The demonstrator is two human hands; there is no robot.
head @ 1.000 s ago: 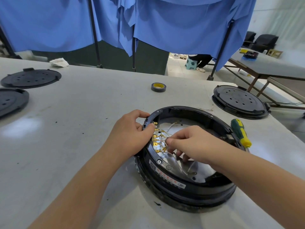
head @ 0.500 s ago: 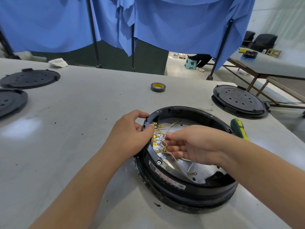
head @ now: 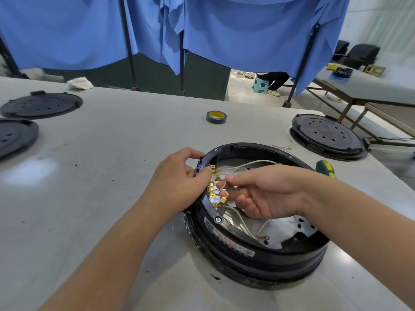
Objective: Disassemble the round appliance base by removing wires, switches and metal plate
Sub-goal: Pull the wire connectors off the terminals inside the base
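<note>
The round black appliance base [head: 258, 259] lies open side up on the grey table, with a shiny metal plate [head: 301, 225] inside. A row of brass terminals [head: 212, 189] with white wires [head: 244, 223] runs along its left inner wall. My left hand [head: 179, 182] grips the left rim of the base at the switch block [head: 201, 167]. My right hand [head: 260, 191] reaches inside from the right and pinches a white wire next to the terminals. A white wire loop [head: 253, 163] arches above my right hand.
A green and yellow screwdriver [head: 325, 168] lies right of the base. A black round cover [head: 329, 135] sits at the back right, two more [head: 41, 104] [head: 15, 135] at the left. A roll of tape [head: 216, 116] lies behind. Blue curtains hang beyond the table.
My right hand has turned palm-up and pulled a white wire up from the terminals; a loop of wire now rises inside the base. My left hand stays on the rim.
</note>
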